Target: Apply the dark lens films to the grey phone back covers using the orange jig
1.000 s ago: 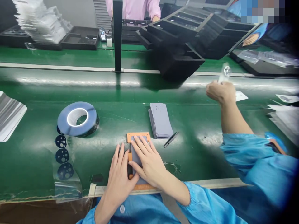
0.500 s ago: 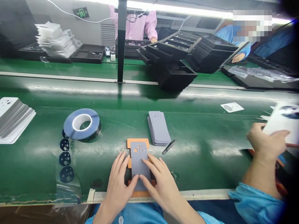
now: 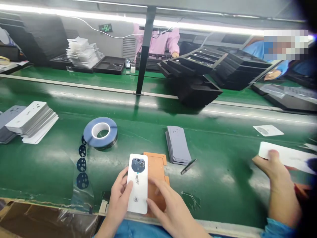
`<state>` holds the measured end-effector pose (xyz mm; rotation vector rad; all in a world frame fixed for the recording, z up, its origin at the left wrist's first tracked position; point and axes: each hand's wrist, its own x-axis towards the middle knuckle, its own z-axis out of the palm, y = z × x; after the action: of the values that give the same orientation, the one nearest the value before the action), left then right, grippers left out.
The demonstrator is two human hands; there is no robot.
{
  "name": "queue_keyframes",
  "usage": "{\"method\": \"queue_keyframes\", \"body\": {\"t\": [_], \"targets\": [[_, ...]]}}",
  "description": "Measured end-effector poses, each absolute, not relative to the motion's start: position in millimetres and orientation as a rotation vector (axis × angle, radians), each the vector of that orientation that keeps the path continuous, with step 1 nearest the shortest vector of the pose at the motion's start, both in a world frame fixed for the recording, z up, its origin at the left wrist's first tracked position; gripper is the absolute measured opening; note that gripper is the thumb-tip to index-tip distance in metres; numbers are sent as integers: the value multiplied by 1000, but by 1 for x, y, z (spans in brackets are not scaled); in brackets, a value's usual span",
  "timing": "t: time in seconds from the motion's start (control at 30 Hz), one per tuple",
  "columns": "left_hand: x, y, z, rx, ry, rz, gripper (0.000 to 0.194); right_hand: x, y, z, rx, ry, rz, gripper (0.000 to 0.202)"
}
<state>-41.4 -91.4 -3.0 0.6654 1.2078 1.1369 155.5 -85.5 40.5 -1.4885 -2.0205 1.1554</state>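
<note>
A white phone back cover [image 3: 141, 191] with a dark camera patch, with holes in it, and black markings is tilted up over the left side of the orange fixture [image 3: 156, 168]. My left hand [image 3: 119, 196] grips its left edge, thumb across the white face and fingers behind. My right hand [image 3: 170, 201] is at its right edge over the fixture, fingers spread, thumb tip close to or touching the edge. A stack of grey covers [image 3: 178, 143] lies beyond the fixture, with a small dark tool [image 3: 188, 166] at its near corner.
Blue tape roll [image 3: 112, 130] at left, its strip carrying dark patches [image 3: 82, 180]. White covers [image 3: 29, 115] and grey covers [image 3: 6, 124] are stacked farther left. A co-worker's hand [image 3: 277, 168] holds a white cover [image 3: 292, 157] at right. Black trays [image 3: 198, 92] stand behind.
The grey cover face that lay on the fixture under both hands is out of sight; a white face now shows, raised and shifted left. My left hand has closed on its edge. The view has turned left.
</note>
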Motion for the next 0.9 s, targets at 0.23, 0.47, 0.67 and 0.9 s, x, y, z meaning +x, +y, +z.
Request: {"method": "queue_keyframes", "body": {"t": [0.23, 0.47, 0.67, 0.9], "targets": [[-55, -90, -2, 618, 1217, 1340, 78, 133, -41, 32, -1217, -1433, 1834, 61], [-80, -121, 26, 907, 1628, 1572, 50, 116, 142, 43, -1646, -1636, 1232, 39], [-127, -134, 32, 1266, 2259, 1627, 57, 125, 229, 41, -1851, -1705, 955, 36], [-171, -136, -12, 896, 2130, 1191, 75, 120, 224, 57, -1878, -1823, 706, 35]]}}
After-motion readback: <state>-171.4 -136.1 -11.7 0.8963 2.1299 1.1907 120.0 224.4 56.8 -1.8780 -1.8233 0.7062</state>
